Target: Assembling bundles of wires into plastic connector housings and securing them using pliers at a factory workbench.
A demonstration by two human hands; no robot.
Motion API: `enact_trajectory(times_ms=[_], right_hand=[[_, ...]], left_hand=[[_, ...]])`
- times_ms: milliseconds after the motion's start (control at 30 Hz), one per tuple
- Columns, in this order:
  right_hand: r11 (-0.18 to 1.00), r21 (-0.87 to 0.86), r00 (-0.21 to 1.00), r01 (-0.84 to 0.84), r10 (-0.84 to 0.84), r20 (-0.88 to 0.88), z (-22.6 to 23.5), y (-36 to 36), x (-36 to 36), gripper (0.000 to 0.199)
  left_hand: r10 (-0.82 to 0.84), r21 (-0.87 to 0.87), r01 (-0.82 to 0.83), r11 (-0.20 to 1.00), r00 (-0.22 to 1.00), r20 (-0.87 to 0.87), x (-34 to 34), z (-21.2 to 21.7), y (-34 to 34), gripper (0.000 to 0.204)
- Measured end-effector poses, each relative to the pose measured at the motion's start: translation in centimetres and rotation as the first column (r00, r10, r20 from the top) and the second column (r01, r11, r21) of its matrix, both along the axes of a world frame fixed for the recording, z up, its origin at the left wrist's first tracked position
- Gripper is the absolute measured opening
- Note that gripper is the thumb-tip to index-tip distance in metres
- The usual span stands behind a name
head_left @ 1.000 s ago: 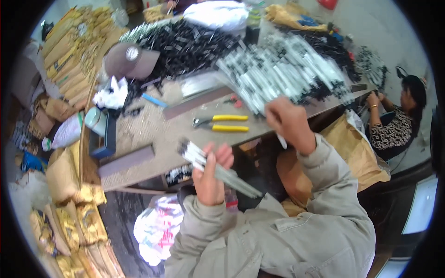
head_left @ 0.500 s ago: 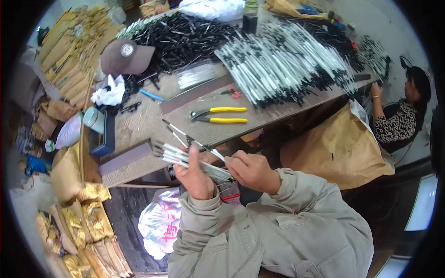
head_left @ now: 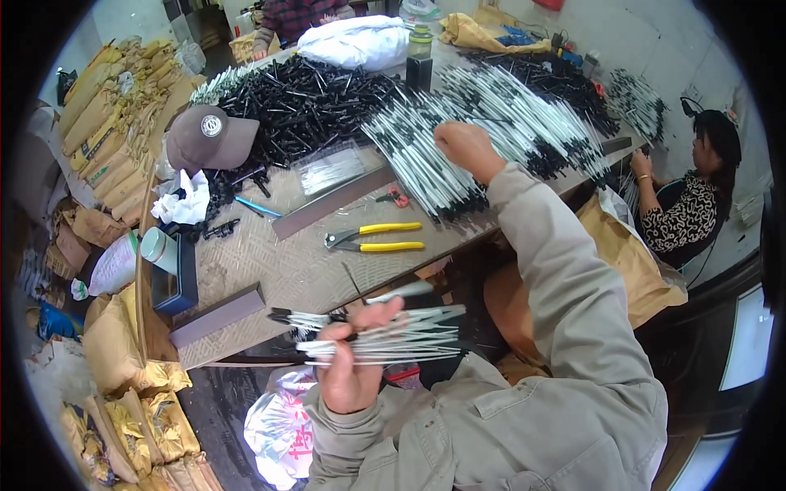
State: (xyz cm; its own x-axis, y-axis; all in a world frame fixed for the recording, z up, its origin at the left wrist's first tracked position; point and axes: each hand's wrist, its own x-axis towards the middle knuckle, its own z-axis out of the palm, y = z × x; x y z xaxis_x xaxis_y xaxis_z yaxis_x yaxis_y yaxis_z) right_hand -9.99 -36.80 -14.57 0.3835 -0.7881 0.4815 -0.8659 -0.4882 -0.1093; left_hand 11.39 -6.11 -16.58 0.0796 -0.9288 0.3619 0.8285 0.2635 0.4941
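My left hand (head_left: pixel 350 368) is closed around a loose bundle of slim white rods with black ends (head_left: pixel 417 334), held in front of me below the table edge. Its fingers are partly smeared by motion. My right hand (head_left: pixel 468 149) is reached out over a wide heap of similar white rods with black ends (head_left: pixel 413 151) on the table. Its fingers are curled in, and what they hold, if anything, is hidden. Between the hands, on the tabletop, lie cutting pliers with yellow handles (head_left: pixel 391 237); neither hand touches them.
A large pile of black parts (head_left: pixel 311 102) covers the table's far side, beside a grey cap (head_left: pixel 211 139). Metal bars (head_left: pixel 332 203) lie across the tabletop. A co-worker (head_left: pixel 692 188) sits at the right; another person (head_left: pixel 299 18) is at the far side. Brown packages (head_left: pixel 147 409) stand lower left.
My right hand has left the bundle and moved up and away to the heap of rods. My left hand still holds its bundle, now lower and turned more level. The view has shifted slightly.
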Motion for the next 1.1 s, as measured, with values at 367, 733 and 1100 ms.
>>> enact_trajectory(times_ms=[367,733,1100], right_hand=[[0.983,0.118,0.988,0.141,-0.148,0.050,-0.8,-1.6,2.9,0.020],[0.989,-0.100,0.374,-0.111,0.135,0.918,4.4,3.7,1.2,0.020],[0.936,-0.207,0.141,-0.285,0.254,0.957,-2.3,25.6,2.4,0.015]], left_hand=[[-0.060,0.423,-0.026,0.906,0.980,0.189,-0.8,-0.6,0.8,0.030],[-0.095,0.569,-0.036,0.821,0.976,0.198,-1.0,-0.9,0.1,0.026],[0.180,0.587,-0.259,0.767,0.965,0.192,0.2,-1.8,-1.0,0.033]])
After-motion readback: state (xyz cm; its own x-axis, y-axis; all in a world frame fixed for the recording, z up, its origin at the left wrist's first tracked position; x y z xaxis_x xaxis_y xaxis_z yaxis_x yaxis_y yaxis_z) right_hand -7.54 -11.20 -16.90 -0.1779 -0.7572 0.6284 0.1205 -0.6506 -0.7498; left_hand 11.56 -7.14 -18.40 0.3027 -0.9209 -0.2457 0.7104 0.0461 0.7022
